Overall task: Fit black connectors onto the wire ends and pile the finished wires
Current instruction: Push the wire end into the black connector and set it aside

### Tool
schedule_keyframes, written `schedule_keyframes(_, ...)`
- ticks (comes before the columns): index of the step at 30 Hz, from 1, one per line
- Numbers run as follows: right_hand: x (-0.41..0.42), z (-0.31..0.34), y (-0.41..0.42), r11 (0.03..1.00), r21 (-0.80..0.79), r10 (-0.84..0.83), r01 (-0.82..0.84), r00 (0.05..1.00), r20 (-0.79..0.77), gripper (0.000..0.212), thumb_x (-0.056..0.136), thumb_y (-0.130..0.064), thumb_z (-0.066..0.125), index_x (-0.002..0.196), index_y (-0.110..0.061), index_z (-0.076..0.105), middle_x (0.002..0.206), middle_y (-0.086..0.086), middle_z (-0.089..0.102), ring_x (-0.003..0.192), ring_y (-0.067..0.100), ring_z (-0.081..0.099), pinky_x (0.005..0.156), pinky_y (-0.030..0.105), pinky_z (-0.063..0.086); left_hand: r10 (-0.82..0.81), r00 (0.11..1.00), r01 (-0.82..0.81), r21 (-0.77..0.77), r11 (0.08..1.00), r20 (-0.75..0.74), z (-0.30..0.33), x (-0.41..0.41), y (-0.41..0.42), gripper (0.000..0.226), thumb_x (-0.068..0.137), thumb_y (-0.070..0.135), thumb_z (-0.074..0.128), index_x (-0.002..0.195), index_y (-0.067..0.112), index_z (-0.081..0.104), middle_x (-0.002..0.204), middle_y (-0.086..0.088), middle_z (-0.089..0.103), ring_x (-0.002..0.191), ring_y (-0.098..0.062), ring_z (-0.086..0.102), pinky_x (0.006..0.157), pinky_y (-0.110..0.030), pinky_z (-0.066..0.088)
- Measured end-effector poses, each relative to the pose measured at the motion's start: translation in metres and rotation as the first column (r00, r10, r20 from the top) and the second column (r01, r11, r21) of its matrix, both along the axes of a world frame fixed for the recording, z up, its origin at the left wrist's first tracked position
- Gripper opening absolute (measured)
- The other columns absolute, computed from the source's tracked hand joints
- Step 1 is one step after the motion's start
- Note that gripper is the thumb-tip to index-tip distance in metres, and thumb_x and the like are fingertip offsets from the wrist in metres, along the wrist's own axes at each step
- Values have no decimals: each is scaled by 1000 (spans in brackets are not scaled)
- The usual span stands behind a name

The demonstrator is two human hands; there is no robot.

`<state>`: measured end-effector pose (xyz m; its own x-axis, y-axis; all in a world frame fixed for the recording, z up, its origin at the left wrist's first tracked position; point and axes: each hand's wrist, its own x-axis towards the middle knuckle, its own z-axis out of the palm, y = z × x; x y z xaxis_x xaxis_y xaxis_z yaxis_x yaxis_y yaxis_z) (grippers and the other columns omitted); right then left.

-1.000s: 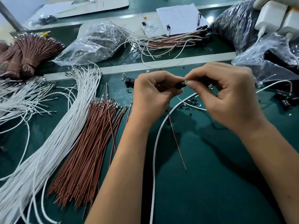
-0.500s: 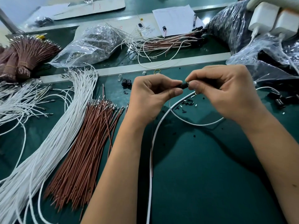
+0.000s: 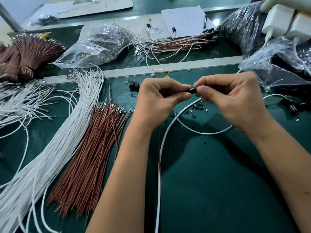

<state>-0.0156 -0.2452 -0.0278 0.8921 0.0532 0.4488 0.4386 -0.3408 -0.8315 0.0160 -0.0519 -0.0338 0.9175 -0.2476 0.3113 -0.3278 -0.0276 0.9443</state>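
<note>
A person's left hand (image 3: pixel 161 100) pinches a black connector (image 3: pixel 192 90) steady while the right hand (image 3: pixel 235 98) pinches its other end, likely seating a wire; brown wires (image 3: pixel 90 157) lie left of the connector, within reach

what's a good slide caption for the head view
Both hands pinch a black connector above the green table.

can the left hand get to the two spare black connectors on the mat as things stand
Probably yes, once free. The spare black connectors lie in the open just beside the left hand, nothing between them, but its grip is on the black connector being fitted.
</note>
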Motion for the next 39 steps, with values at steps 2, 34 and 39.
schedule_keyframes(2,0,1,-2,998,48,33,-32,999,-20,13,91,-7,76,95,-19,79,79,6,75,63,10,64,66,20,55,-23,999,21,-46,999,-30,1,0,1,25,76,-9,81,97,2,76,92,-18,77,86,-27,74,89,-42,61)
schedule_keyframes(34,4,-1,-7,992,112,67,-61,997,-50,11,93,-9,75,96,-19,80,79,5,77,64,15,67,64,21,53,-44,996,35,-120,992,-77,-5,0,-3,18,77,-8,81,92,0,76,89,-12,78,83,-18,74,79,-27,57)
schedule_keyframes(39,3,-2,-4,997,67,32,-31,999,-14,11,94,-9,74,96,-19,80,75,-2,76,62,13,67,63,20,53,-43,995,33,-109,993,-86,-5,0,-3,17,76,-8,81,90,0,76,88,-12,78,82,-16,74,78,-25,57)
